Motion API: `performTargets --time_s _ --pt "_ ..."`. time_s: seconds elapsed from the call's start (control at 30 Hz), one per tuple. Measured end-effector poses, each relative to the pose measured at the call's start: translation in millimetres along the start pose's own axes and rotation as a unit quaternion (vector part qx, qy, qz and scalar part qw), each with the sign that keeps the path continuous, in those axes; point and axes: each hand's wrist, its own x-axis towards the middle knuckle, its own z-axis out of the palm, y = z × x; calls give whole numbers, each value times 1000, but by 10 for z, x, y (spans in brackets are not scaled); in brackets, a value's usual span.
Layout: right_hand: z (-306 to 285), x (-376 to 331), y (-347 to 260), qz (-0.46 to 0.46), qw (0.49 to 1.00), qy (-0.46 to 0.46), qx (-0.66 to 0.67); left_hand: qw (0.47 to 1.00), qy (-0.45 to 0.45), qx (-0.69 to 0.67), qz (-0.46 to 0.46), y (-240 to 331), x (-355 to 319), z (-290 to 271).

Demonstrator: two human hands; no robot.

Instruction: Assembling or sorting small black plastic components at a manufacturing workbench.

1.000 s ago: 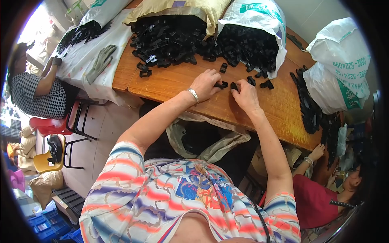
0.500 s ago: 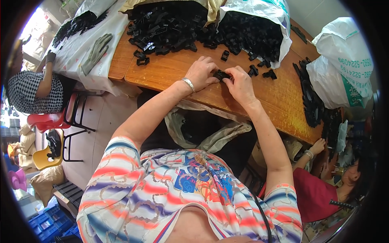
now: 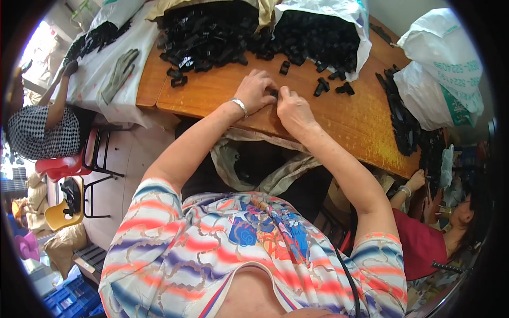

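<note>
The wooden tabletop (image 3: 212, 99) is stretching beneath and beyond the left hand (image 3: 256, 91) and the right hand (image 3: 295, 110), with a white bag (image 3: 442, 63) standing well to their right and a heap of black parts (image 3: 207, 37) spreading ahead of them. Both hands are curling inward close together, pinching one small black part (image 3: 274, 93), mostly hidden, between their fingertips, while loose black pieces (image 3: 344, 89) are lying just beyond, to the right

Left hand (image 3: 256, 93) and right hand (image 3: 295, 110) closer together, small black piece (image 3: 273, 94) between them now mostly hidden.
</note>
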Motion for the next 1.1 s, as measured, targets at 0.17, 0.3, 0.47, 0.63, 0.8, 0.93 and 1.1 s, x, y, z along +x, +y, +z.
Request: performTargets --time_s 0.17,0.3,0.47,0.63,0.8,0.93,1.1 --pt "-16 -145 2 66 986 30 148 997 -58 42 11 28 -63 14" --pt "-294 -472 -257 94 939 32 328 960 -275 -31 46 200 -182 -447" --pt "-416 -618 -181 131 908 3 398 989 -133 -66 -19 -5 99 -355" --pt "47 -487 696 195 947 105 234 994 -93 27 -58 78 583 -28" --pt "164 -368 990 177 970 -41 162 990 -52 116 -65 106 769 160" --pt "68 -384 999 181 966 -40 181 980 -87 122 -133 176 808 180" --pt "13 -499 809 249 911 -63 323 979 -82 135 -132 197 656 191"
